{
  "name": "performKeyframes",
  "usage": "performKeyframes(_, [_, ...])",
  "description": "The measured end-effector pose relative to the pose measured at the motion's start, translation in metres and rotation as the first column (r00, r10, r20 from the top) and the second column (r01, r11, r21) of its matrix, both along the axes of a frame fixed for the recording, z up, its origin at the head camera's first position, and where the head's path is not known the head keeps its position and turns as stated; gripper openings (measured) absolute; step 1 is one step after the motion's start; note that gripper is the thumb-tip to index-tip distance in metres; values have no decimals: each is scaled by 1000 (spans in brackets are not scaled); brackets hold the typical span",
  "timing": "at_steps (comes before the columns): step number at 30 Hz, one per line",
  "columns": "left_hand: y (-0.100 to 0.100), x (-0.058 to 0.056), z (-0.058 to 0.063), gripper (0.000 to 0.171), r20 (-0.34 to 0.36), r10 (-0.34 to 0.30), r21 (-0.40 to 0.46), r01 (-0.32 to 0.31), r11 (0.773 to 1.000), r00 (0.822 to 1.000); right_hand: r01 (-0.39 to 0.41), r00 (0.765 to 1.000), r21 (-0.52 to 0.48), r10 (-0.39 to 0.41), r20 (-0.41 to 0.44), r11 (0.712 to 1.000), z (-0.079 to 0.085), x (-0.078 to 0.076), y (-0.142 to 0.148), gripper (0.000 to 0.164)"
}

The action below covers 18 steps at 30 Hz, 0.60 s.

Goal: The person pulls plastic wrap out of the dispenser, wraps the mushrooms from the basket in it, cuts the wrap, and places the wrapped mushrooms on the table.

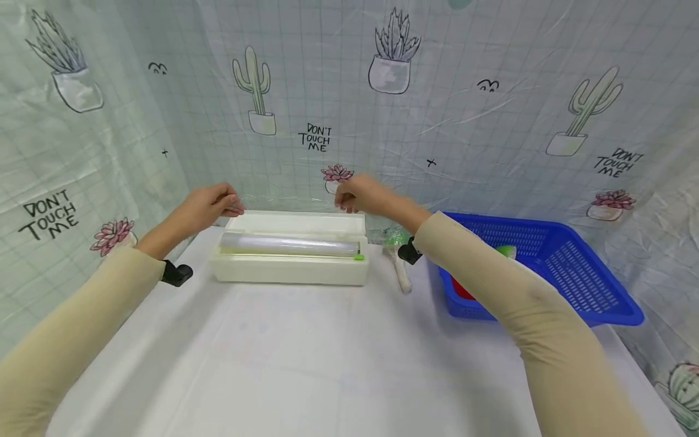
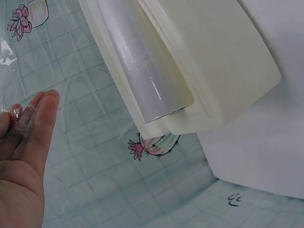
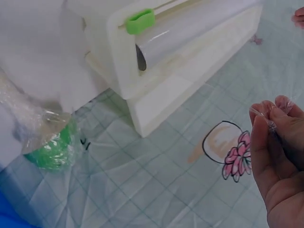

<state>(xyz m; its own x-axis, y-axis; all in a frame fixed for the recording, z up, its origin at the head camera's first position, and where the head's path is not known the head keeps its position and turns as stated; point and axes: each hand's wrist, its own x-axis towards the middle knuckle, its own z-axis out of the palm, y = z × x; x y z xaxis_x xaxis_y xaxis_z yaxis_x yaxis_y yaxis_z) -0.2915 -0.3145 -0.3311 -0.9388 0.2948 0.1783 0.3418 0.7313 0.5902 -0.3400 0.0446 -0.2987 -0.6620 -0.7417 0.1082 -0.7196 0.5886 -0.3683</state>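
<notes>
Both hands are raised behind a cream cling film dispenser box (image 1: 289,270), whose lid (image 1: 297,223) is flipped back. Inside lies a shiny roll of film (image 1: 289,246), and a green slide cutter (image 1: 358,257) sits at the right end of the front edge. My left hand (image 1: 213,203) pinches clear cling film (image 2: 23,122) between thumb and fingers, beyond the box's left end. Past the right end, my right hand (image 1: 361,194) pinches bunched film (image 3: 262,115) at its fingertips. Between the hands the film is nearly invisible against the patterned backdrop.
Right of the box lies a film-wrapped item, green at one end and pale at the other (image 1: 401,273). A blue plastic basket (image 1: 592,291) stands farther right, partly behind my right sleeve, with red and green things in it. White cloth covers the table (image 1: 284,352); a cactus-print sheet (image 1: 333,91) hangs behind.
</notes>
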Motion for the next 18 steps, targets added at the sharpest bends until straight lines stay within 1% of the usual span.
performKeyframes(10, [4, 6, 23, 25, 19, 13, -73, -11, 997, 1000, -94, 994, 26, 95, -57, 995, 27, 10, -11, 12])
performKeyframes(14, [6, 6, 30, 27, 25, 6, -85, -4, 996, 1000, -90, 994, 54, 93, -59, 994, 37, 12, -11, 11])
performKeyframes(18, [5, 6, 36, 28, 39, -1, -86, 4, 996, 999, -73, 996, 79, 78, -51, 994, 42, 13, -10, 11])
